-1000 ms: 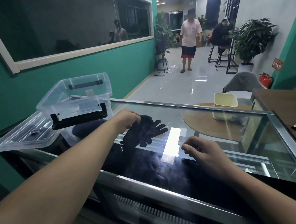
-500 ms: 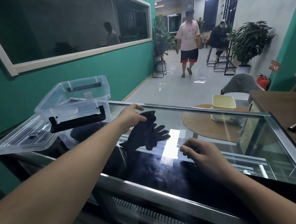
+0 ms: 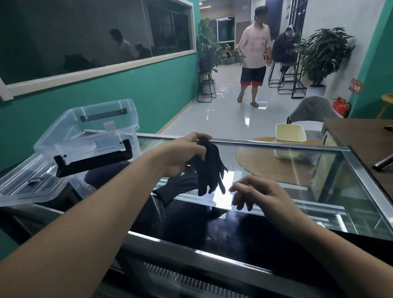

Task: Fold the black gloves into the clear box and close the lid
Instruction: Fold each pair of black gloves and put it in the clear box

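The clear box (image 3: 86,134) is sitting open-topped at the left end of the glass counter (image 3: 330,177), showing two black latch handles (image 3: 92,160), one on its near rim and one on its far rim. Through its walls a small pale label is showing; what else is lying inside I cannot tell. Its one lid (image 3: 20,186) is lying flat just beside it, on the left. You are gripping the black gloves (image 3: 209,171) at their upper end in your left hand (image 3: 179,154), fingers curled round them, so they are hanging fingers-down above the glass, right of the box and outside it. Whether one glove or two are hanging there I cannot tell. Your right hand (image 3: 258,195) is hovering near the glove tips, fingers loosely curled, holding nothing. One cream tub (image 3: 290,138) is sitting on a round table (image 3: 256,166) beyond the glass, its contents hidden.
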A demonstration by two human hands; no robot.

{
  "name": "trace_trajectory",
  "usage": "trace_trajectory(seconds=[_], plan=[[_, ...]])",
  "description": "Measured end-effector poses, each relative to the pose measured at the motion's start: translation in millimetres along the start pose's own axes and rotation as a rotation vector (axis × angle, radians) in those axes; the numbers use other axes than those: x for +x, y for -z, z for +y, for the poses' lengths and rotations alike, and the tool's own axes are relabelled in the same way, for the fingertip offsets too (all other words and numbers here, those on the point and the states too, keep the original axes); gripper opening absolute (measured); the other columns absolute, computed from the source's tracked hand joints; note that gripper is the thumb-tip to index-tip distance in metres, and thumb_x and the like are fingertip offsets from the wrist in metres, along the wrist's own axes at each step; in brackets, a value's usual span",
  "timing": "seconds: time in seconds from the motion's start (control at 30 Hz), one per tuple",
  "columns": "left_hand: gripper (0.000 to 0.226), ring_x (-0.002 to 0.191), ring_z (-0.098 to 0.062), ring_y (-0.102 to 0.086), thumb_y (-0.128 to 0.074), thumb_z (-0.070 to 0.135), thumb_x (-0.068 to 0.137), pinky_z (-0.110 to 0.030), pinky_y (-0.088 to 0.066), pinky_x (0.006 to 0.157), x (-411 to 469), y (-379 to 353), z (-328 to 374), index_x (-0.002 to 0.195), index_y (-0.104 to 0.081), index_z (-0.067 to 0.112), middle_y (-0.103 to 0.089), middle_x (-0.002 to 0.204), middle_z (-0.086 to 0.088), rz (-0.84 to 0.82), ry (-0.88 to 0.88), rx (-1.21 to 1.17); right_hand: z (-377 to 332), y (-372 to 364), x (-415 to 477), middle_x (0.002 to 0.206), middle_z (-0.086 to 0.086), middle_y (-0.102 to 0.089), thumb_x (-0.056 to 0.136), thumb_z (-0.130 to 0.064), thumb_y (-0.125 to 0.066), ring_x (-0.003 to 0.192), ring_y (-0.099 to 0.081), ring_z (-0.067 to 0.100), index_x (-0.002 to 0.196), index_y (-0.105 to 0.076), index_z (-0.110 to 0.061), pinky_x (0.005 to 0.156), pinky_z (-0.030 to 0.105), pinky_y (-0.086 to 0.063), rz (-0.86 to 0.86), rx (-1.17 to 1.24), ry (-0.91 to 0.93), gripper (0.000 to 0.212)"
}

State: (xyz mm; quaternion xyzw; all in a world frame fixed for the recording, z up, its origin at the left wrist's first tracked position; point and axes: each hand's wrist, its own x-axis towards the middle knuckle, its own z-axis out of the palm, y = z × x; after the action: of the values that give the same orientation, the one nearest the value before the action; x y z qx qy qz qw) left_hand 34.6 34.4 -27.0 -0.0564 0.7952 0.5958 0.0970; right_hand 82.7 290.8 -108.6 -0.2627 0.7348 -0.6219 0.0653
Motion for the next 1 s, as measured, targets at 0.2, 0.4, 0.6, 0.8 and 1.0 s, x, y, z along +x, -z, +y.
trace_trajectory(seconds=[0.2, 0.4, 0.6, 0.8, 1.0], plan=[[0.046, 0.081, -0.018, -0.071, -0.079, -0.001, 0.082, -0.016, -0.054, 0.058, -24, -20, 9, 0.12, -0.065, 0.02, -0.076, 0.098, -0.005, 0.179, -0.242, 0.273, -2, 0, -1, 0.106, 0.029, -0.077, 0.105, -0.042, -0.062, 0.095, -0.073, 0.037, 0.12, -0.076, -0.003, 0.087, 0.052, -0.048, -0.128, 0.286, -0.175, 0.044], [0.045, 0.073, -0.012, -0.072, -0.091, 0.014, 0.076, -0.02, -0.055, 0.064, -53, -50, -4, 0.107, -0.062, 0.028, -0.073, 0.089, 0.005, 0.212, -0.491, 0.439, -1, -4, 3, 0.141, 0.025, -0.068, 0.098, -0.067, -0.044, 0.137, -0.063, 0.039, 0.147, -0.059, -0.004, 0.112, 0.047, -0.047, -0.312, 0.536, -0.419, 0.081], [0.039, 0.084, -0.008, -0.06, -0.085, 0.01, 0.079, -0.027, -0.053, 0.08, -74, -78, -34, 0.109, -0.065, 0.026, -0.067, 0.098, 0.009, 0.231, -0.638, 0.587, 0, -4, 3, 0.154, 0.028, -0.057, 0.103, -0.071, -0.04, 0.147, -0.052, 0.04, 0.148, -0.062, -0.007, 0.126, 0.051, -0.036, -0.306, 0.763, -0.468, 0.081], [0.029, 0.09, -0.014, -0.062, -0.086, 0.014, 0.079, -0.04, -0.054, 0.082, -81, -91, -65, 0.097, -0.067, 0.026, -0.063, 0.097, 0.01, 0.174, -0.655, 0.614, 3, -2, 7, 0.161, 0.029, -0.048, 0.1, -0.075, -0.045, 0.155, -0.039, 0.047, 0.148, -0.063, -0.009, 0.133, 0.06, -0.02, -0.258, 0.76, -0.473, 0.084], [0.023, 0.093, -0.01, -0.063, -0.085, 0.032, 0.083, -0.042, -0.057, 0.082, -88, -97, -91, 0.1, -0.071, 0.031, -0.06, 0.097, 0.012, 0.081, -0.632, 0.657, 9, 1, 13, 0.144, 0.022, -0.064, 0.102, -0.071, -0.044, 0.122, -0.063, 0.037, 0.15, -0.062, -0.015, 0.112, 0.048, -0.042, -0.183, 0.74, -0.429, 0.076]])
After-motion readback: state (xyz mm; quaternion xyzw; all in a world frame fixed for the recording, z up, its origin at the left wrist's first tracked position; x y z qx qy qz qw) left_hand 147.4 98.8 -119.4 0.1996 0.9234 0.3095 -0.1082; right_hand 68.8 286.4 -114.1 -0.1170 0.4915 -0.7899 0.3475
